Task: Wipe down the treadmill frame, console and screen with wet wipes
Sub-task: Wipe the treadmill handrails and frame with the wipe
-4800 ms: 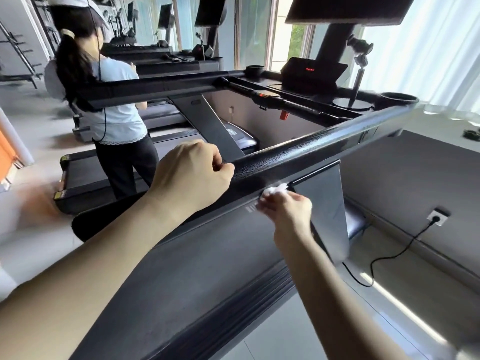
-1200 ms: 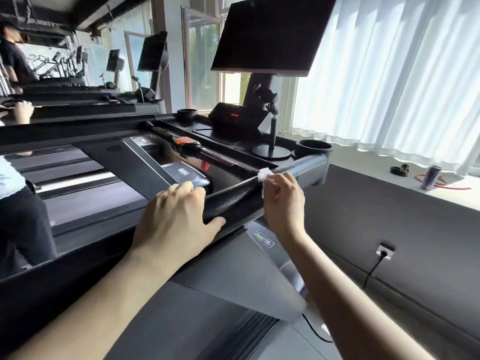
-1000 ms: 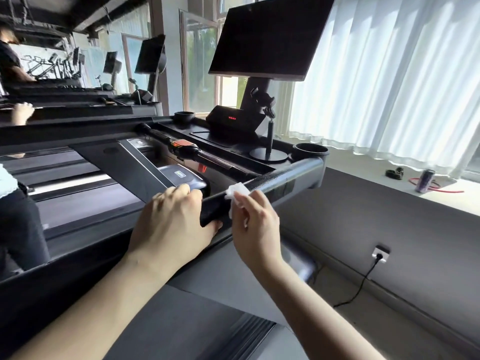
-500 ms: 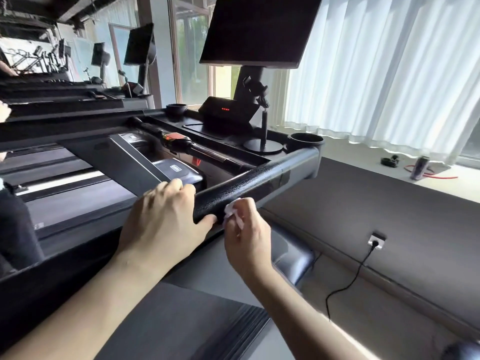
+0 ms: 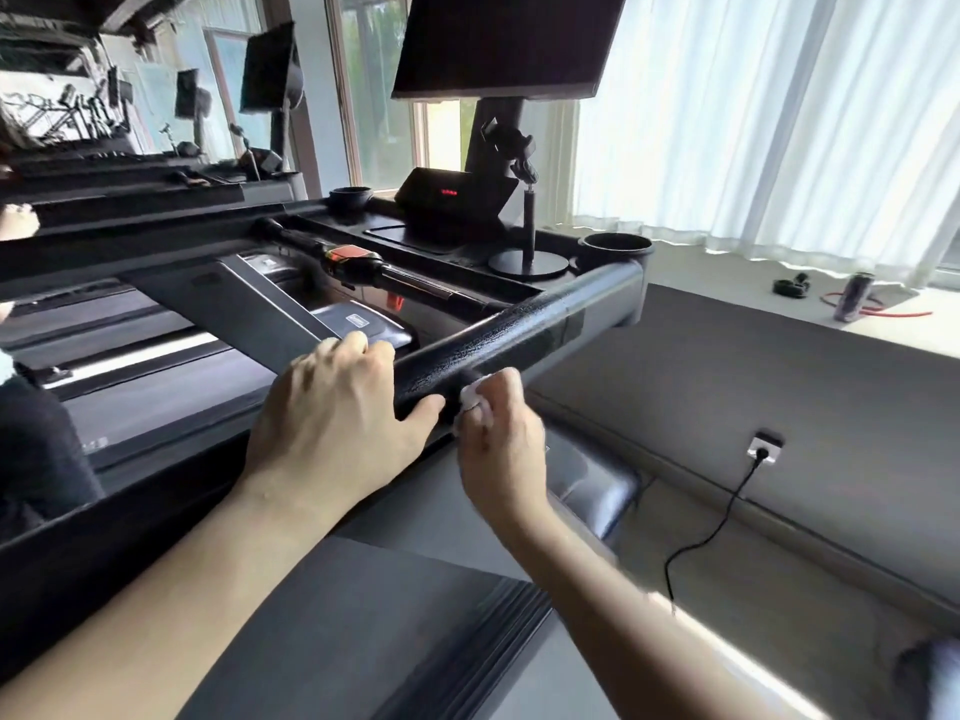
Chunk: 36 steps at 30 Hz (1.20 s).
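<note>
The treadmill's black right handrail (image 5: 524,330) runs from the lower left up to the console (image 5: 457,200), with the dark screen (image 5: 504,44) above it. My left hand (image 5: 332,423) grips the rail from above, thumb underneath. Just to its right, my right hand (image 5: 498,444) pinches a small white wet wipe (image 5: 474,394) and presses it against the rail's near side. The hand hides most of the wipe.
A phone holder on a round base (image 5: 527,262) and a cup holder (image 5: 615,246) sit on the console tray. A plugged wall socket (image 5: 764,448) with a black cable is low on the right wall. A can (image 5: 852,296) stands on the sill. More treadmills stand to the left.
My right hand slid the wipe back down the rail, from near the console end toward my left hand, and lower onto the rail's side. My left hand kept its grip.
</note>
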Each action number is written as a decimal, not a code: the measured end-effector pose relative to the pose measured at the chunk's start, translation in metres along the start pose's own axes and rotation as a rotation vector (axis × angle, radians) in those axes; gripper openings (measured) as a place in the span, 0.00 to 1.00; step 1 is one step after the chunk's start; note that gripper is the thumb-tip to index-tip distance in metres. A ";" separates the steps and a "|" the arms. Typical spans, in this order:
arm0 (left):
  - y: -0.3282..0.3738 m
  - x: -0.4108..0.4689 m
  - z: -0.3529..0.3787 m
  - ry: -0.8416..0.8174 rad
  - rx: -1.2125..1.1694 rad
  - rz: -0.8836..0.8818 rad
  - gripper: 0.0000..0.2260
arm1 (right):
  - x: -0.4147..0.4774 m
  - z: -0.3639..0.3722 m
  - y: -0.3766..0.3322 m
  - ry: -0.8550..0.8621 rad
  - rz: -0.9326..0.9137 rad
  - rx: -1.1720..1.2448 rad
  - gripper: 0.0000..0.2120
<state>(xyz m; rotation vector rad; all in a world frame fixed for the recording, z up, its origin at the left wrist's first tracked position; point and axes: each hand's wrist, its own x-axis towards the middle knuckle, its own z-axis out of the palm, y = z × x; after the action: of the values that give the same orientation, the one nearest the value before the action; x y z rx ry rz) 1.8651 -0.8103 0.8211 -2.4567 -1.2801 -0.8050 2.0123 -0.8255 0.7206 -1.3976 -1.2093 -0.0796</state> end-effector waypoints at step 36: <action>-0.002 -0.002 0.005 -0.004 0.067 0.040 0.21 | 0.072 -0.039 0.030 0.079 1.044 0.866 0.09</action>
<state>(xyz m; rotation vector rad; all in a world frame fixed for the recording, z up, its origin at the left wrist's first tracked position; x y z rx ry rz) 1.8642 -0.8081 0.8164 -2.4246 -1.2354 -0.7353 2.0879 -0.8049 0.7589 -1.0488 -0.2336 0.9871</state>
